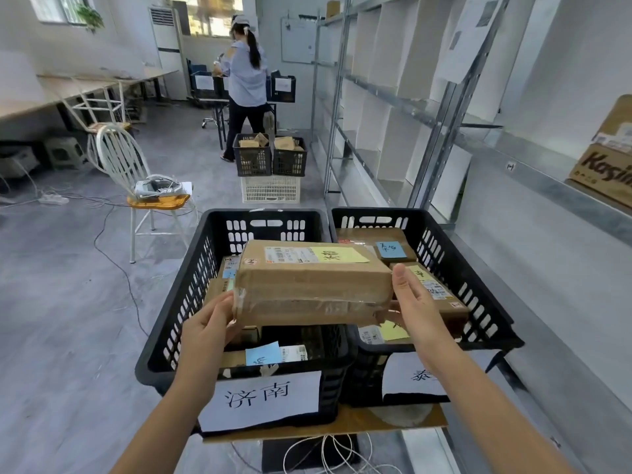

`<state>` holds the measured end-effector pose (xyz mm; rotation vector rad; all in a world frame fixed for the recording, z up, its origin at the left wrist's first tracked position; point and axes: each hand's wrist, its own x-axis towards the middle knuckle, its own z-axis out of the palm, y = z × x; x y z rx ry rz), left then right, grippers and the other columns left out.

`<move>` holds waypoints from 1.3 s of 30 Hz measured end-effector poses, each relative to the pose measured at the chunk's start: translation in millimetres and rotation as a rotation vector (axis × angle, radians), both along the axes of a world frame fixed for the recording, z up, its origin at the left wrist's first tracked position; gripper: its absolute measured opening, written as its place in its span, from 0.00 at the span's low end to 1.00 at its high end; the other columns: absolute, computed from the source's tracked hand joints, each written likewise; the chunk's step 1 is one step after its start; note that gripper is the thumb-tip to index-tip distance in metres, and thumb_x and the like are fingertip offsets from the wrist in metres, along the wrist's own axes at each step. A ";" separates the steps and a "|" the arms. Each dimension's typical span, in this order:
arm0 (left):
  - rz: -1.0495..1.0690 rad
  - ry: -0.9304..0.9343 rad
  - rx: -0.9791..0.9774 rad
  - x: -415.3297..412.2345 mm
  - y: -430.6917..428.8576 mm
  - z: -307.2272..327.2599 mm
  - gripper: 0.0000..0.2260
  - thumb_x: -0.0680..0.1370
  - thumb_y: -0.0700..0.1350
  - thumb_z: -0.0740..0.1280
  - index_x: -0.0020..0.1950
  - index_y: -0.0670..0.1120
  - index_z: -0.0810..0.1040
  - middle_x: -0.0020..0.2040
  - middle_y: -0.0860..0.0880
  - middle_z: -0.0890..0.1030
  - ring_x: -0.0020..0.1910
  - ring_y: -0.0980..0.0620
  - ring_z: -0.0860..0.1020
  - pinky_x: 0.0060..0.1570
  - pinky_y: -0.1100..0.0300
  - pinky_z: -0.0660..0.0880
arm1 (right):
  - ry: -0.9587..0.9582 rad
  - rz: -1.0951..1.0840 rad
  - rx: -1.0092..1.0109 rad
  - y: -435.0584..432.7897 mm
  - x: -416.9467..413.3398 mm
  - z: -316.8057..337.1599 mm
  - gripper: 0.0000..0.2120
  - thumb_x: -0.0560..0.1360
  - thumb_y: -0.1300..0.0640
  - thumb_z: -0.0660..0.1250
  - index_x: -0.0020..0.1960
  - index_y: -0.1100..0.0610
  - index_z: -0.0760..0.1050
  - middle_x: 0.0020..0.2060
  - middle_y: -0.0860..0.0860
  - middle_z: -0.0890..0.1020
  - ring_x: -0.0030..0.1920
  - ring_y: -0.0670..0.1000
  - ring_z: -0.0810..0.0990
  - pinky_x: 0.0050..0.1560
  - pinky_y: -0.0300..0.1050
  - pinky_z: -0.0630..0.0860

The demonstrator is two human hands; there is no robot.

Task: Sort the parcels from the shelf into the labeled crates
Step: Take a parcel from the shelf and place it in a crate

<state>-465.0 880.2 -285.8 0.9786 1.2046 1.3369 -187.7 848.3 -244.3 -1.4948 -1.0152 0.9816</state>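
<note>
A brown cardboard parcel (313, 283) with a yellow sticky note and a shipping label hangs above the left black crate (191, 278). My left hand (208, 328) grips its left end and my right hand (412, 304) holds its right end. A white paper label with black characters hangs on the left crate's front wall. The right black crate (478, 278) carries a second paper label and holds several parcels with blue and yellow notes. More parcels lie in the left crate under the held one. One brown box (607, 165) stands on the shelf (533, 179) at the far right.
The metal shelf runs along the right wall. A white chair (136, 179) stands left of the crates, with cables across the floor. Further back a person (246, 83) stands near two black crates (270, 159) stacked on a white one. Desks line the left wall.
</note>
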 end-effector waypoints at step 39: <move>-0.409 -0.099 -0.062 111.4 45.5 50.0 0.19 0.75 0.57 0.67 0.61 0.48 0.75 0.59 0.45 0.81 0.60 0.49 0.80 0.59 0.57 0.77 | 0.375 -0.025 -0.047 9.1 84.0 11.1 0.28 0.68 0.39 0.71 0.62 0.53 0.79 0.52 0.53 0.87 0.49 0.51 0.86 0.47 0.47 0.80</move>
